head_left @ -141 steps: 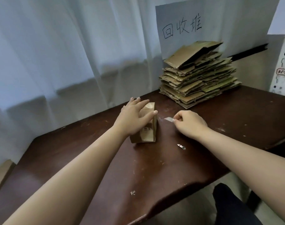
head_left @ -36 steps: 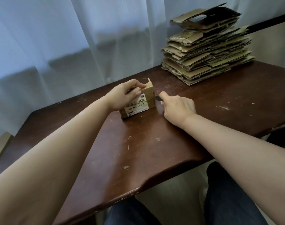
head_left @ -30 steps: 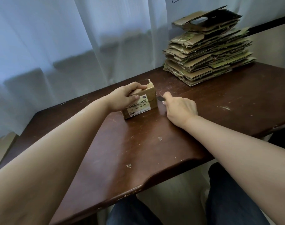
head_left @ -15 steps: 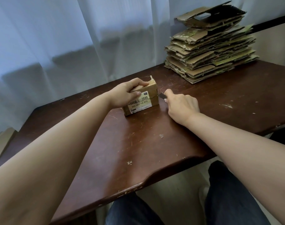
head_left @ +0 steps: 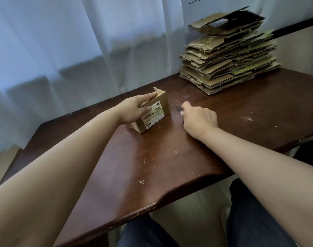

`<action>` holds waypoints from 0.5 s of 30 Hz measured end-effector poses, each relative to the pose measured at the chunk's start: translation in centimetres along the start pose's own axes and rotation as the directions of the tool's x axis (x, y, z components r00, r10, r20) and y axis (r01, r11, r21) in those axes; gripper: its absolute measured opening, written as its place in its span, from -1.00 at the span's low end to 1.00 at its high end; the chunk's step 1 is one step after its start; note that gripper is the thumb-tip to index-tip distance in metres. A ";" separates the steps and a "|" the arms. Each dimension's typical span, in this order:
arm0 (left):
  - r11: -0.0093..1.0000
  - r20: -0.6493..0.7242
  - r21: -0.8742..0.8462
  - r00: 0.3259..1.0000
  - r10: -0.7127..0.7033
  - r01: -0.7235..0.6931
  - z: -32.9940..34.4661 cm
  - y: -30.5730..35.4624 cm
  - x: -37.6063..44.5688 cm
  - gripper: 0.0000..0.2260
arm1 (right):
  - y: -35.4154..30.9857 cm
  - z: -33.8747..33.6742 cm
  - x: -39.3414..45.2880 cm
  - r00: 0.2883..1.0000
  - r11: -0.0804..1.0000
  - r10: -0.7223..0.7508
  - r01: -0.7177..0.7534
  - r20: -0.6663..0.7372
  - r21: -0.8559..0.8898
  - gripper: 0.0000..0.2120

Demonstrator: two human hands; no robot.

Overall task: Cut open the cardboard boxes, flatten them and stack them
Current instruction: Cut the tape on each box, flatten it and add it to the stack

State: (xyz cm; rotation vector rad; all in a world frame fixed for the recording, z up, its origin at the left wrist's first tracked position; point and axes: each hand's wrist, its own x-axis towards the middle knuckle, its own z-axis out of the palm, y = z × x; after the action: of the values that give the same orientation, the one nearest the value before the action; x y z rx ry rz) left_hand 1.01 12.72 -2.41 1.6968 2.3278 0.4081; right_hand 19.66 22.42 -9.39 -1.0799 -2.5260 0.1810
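We find the small cardboard box [head_left: 153, 111] standing on the dark wooden table [head_left: 241, 122] at the centre of the frame, its white label facing us. The stack of flattened cardboard [head_left: 228, 56] sits well apart at upper right, before a white curtain [head_left: 63, 41]. Nothing lies between box and stack. Our left hand [head_left: 134, 108] grips the box, fingers over its top, thumb on the label. Our right hand [head_left: 198, 118] is curled round a small blade [head_left: 179, 109], whose tip lies just beside the box.

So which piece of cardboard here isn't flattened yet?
The small labelled box gripped by the left hand; the pile behind holds only flattened sheets.
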 end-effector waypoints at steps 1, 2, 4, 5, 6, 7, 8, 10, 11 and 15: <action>0.998 -0.058 0.058 0.998 -0.023 0.027 0.4 0.0 0.1 -0.54 | 0.1 0.0 -0.1 1.000 0.999 0.022 -0.022 -0.013 0.032 -0.79; 0.994 -0.126 0.090 0.991 -0.055 0.067 0.8 0.1 0.3 -0.53 | 0.2 -0.1 -0.1 0.999 0.998 0.030 -0.029 -0.019 0.055 -0.78; 0.983 -0.211 0.088 0.967 -0.141 0.162 1.3 0.7 0.5 -0.49 | 0.3 -0.1 -0.2 1.000 0.997 0.010 -0.008 -0.024 0.074 -0.78; 0.979 -0.212 0.074 0.962 -0.172 0.192 1.4 0.9 0.5 -0.43 | 0.3 -0.2 -0.2 1.000 0.997 -0.001 0.003 -0.027 0.077 -0.78; 0.979 -0.188 0.045 0.964 -0.186 0.197 1.3 1.2 0.5 -0.39 | 0.3 -0.2 -0.3 0.999 0.997 -0.008 0.010 -0.031 0.078 -0.78; 0.983 -0.155 -0.010 0.971 -0.184 0.184 1.0 1.4 0.3 -0.37 | 0.3 -0.2 -0.3 0.999 0.997 -0.013 0.015 -0.034 0.078 -0.79; 0.983 -0.122 -0.085 0.977 -0.174 0.165 0.5 1.4 0.2 -0.40 | 0.3 -0.1 -0.4 0.999 0.997 -0.018 0.021 -0.039 0.079 -0.78; 0.964 -0.050 -0.231 0.988 -0.146 0.130 -0.8 1.3 -0.3 -0.53 | 0.3 -0.1 -0.4 0.998 0.996 -0.031 0.035 -0.050 0.083 -0.78; 0.954 -0.007 -0.276 0.993 -0.122 0.115 -1.3 1.3 -0.7 -0.59 | 0.4 -0.1 -0.4 0.998 0.995 -0.039 0.044 -0.055 0.084 -0.78; 0.962 0.106 -0.266 0.994 -0.033 0.060 -2.1 0.2 -2.0 -0.59 | 0.3 -0.2 -0.7 0.996 0.993 -0.066 0.072 -0.066 0.090 -0.77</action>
State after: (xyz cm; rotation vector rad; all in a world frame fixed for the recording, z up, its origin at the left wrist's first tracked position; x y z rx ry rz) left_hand 1.06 10.69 -0.38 1.4961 2.1251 0.5862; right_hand 20.34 22.13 -9.50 -0.9464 -2.4690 0.2381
